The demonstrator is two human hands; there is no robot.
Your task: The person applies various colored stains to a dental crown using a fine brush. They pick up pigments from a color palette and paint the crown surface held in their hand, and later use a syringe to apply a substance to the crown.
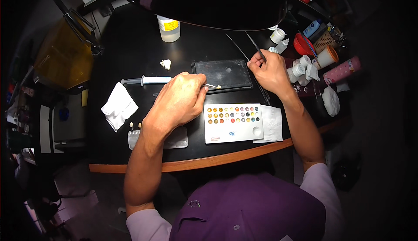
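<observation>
My left hand [183, 97] is pinched on a thin metal holder [211, 86] with a small yellowish tooth-like piece [219, 87] at its tip, held over the front of a dark rectangular slab [222, 71]. My right hand [267, 71], at the slab's right edge, grips a thin dark brush or instrument [254, 45], its tip pointing up and away; another thin rod [237, 47] lies beside it. Below both hands lies a white palette [233, 130] with rows of coloured paint wells, on a white paper pad [272, 123]. A clear tray [176, 140] sits partly hidden under my left forearm.
A syringe [154, 80], folded tissue [119, 106], white pieces [166, 64] and bottle [170, 29] lie left and behind. Several jars [298, 71], a red bowl [301, 45] and a pink bottle [342, 69] crowd the right. A black lamp or screen [200, 1] overhangs the back.
</observation>
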